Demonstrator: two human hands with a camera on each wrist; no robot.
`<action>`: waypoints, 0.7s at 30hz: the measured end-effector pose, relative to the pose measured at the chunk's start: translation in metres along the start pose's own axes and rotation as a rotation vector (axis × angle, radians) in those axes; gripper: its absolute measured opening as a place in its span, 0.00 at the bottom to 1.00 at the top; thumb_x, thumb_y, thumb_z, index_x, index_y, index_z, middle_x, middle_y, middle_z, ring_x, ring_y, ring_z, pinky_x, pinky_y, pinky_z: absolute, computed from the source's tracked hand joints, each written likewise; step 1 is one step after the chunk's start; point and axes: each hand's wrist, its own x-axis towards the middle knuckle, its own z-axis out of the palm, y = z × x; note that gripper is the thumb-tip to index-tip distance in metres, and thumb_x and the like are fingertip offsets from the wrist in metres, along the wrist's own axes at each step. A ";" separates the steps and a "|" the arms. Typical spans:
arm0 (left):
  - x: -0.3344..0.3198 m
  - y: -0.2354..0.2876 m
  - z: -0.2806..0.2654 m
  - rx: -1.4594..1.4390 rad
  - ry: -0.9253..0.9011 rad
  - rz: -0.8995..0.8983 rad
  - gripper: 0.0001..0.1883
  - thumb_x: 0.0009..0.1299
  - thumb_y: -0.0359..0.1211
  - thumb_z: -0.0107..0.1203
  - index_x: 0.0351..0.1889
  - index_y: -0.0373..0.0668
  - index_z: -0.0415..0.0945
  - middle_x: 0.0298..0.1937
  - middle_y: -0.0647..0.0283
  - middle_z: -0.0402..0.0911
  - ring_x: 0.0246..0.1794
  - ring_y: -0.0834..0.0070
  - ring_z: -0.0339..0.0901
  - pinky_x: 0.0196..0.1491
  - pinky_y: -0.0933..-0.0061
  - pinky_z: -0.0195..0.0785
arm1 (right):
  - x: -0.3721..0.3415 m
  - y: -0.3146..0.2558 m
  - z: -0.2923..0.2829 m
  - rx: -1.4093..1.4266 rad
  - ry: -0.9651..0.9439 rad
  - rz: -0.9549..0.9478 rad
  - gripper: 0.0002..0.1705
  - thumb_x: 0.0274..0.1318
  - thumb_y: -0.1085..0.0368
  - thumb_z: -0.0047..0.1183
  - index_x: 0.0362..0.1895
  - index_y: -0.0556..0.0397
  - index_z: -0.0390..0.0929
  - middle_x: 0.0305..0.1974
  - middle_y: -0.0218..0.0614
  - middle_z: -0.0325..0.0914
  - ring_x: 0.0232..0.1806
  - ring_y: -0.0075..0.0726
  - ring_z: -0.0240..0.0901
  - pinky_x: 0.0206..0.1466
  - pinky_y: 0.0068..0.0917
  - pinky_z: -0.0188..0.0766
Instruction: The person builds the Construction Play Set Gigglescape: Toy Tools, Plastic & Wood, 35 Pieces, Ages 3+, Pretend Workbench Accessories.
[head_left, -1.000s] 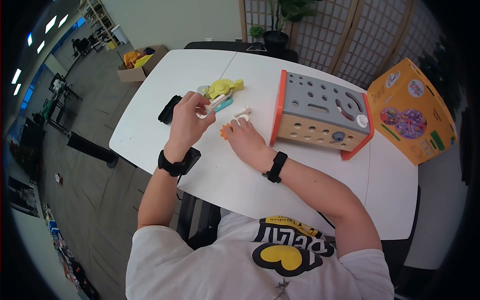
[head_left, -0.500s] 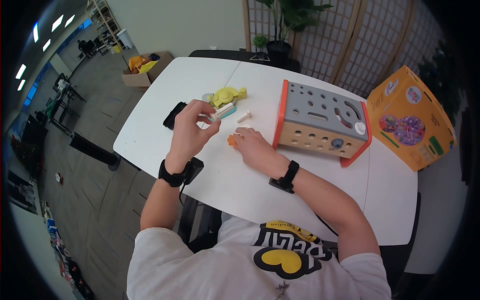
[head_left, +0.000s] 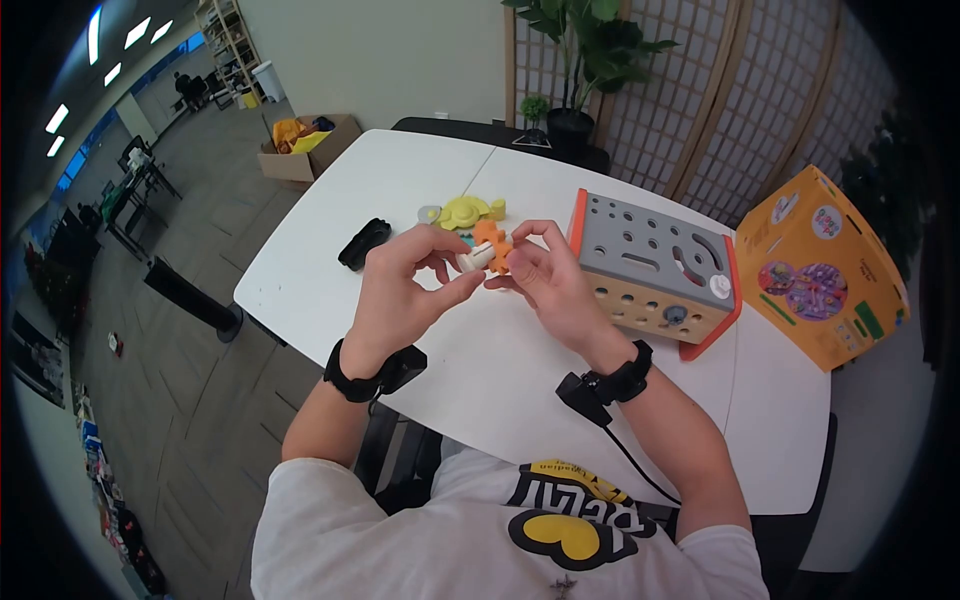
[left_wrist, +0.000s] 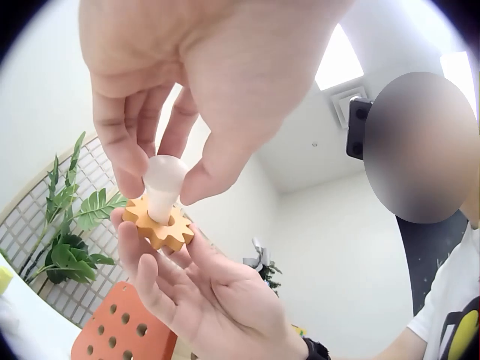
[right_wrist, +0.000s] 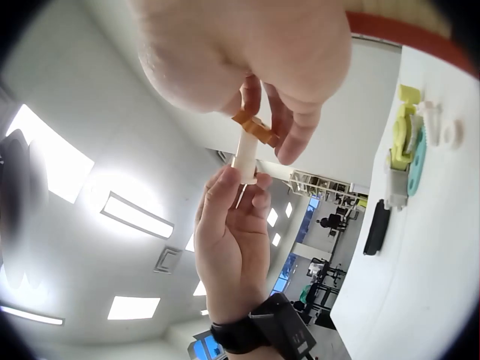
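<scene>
My left hand pinches the head of a white toy bolt between thumb and fingers, above the table. Opposite it, my right hand grips an orange toy gear by its toothed edge. In the left wrist view the bolt's far end sits at the gear's centre hole. How deep it goes in, I cannot tell. Behind the hands lie yellow-green toy pieces. The right wrist view shows a teal perforated strip, another white bolt and a white ring on the table.
A toy workbench with a grey holed top and orange-red ends stands right of my hands. Beyond it leans a yellow-orange carton. A black case lies on the white table to the left. Plants stand behind.
My right hand has picked the orange gear up off the table and brought it to the white bolt in my left hand. The left hand keeps its pinch on the bolt.
</scene>
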 end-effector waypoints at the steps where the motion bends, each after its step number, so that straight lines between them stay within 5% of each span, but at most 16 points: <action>1: 0.002 -0.001 0.001 0.013 0.001 0.018 0.17 0.61 0.28 0.76 0.45 0.35 0.81 0.42 0.64 0.83 0.37 0.81 0.78 0.40 0.79 0.73 | -0.001 0.000 0.000 0.027 -0.018 -0.007 0.23 0.79 0.57 0.47 0.65 0.55 0.56 0.59 0.50 0.79 0.60 0.36 0.78 0.62 0.35 0.79; 6: 0.013 0.004 0.014 0.058 0.152 0.159 0.27 0.51 0.44 0.82 0.41 0.38 0.83 0.36 0.65 0.85 0.31 0.77 0.80 0.33 0.77 0.72 | -0.009 0.000 -0.005 0.099 -0.044 -0.014 0.30 0.75 0.58 0.55 0.67 0.53 0.51 0.60 0.53 0.79 0.58 0.36 0.78 0.62 0.33 0.76; 12: 0.011 0.000 0.034 0.113 -0.019 0.165 0.25 0.52 0.45 0.82 0.34 0.39 0.80 0.31 0.66 0.84 0.28 0.76 0.78 0.31 0.76 0.71 | -0.041 -0.020 -0.011 -0.088 -0.011 0.014 0.31 0.74 0.64 0.55 0.69 0.53 0.51 0.56 0.50 0.83 0.56 0.36 0.81 0.56 0.33 0.75; 15: 0.008 -0.010 0.052 0.057 -0.142 0.132 0.23 0.53 0.41 0.82 0.35 0.38 0.80 0.32 0.68 0.82 0.28 0.79 0.76 0.32 0.78 0.72 | -0.064 -0.017 -0.025 -0.495 -0.034 -0.090 0.33 0.70 0.69 0.57 0.69 0.54 0.51 0.53 0.47 0.85 0.54 0.36 0.83 0.59 0.32 0.75; 21: 0.009 -0.006 0.095 -0.026 -0.304 0.173 0.22 0.56 0.43 0.79 0.32 0.37 0.81 0.26 0.61 0.84 0.23 0.73 0.79 0.29 0.75 0.72 | -0.101 -0.029 -0.044 -0.853 0.129 -0.143 0.15 0.65 0.70 0.61 0.53 0.59 0.73 0.45 0.50 0.86 0.49 0.52 0.88 0.49 0.37 0.83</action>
